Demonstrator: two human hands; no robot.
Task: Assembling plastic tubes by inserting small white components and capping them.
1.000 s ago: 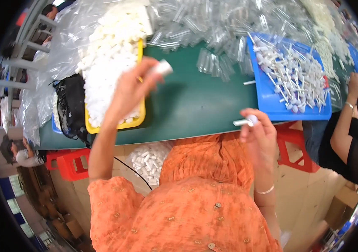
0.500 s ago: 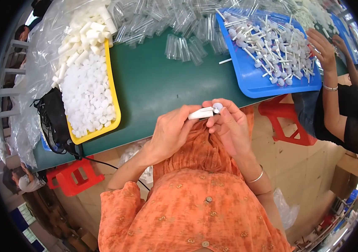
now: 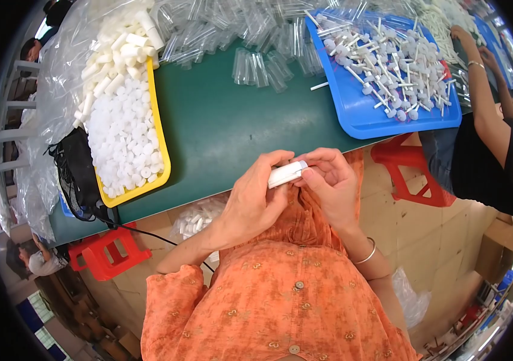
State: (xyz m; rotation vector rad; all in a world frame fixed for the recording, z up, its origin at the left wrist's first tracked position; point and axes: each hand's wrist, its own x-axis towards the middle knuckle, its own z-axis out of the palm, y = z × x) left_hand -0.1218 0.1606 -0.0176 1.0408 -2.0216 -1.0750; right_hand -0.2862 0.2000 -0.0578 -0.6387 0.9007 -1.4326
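Between my hands, above my lap near the table edge, is a short white cylinder (image 3: pixel 285 174) with a pale translucent cap (image 3: pixel 302 164) at its right end. My left hand (image 3: pixel 251 191) is closed round the cylinder's left part. My right hand (image 3: pixel 333 185) pinches the capped end with thumb and fingers, which partly hide it. To the left, a yellow tray (image 3: pixel 165 157) holds a heap of small white plastic caps (image 3: pixel 125 135). At the right stands a blue tray (image 3: pixel 367 127) full of white sticks with translucent round caps (image 3: pixel 398 75).
Clear plastic tubes (image 3: pixel 259 67) lie along the back of the green table (image 3: pixel 226 120). White foam cylinders (image 3: pixel 127 51) are piled behind the yellow tray on plastic sheeting. A co-worker's arm (image 3: pixel 488 114) reaches in at the right. A red stool (image 3: pixel 413 171) stands below the blue tray.
My hands have drawn together; the round cap, tilted outward before, now sits against the cylinder's end. The co-worker's hand has moved from the blue tray toward the far right pile.
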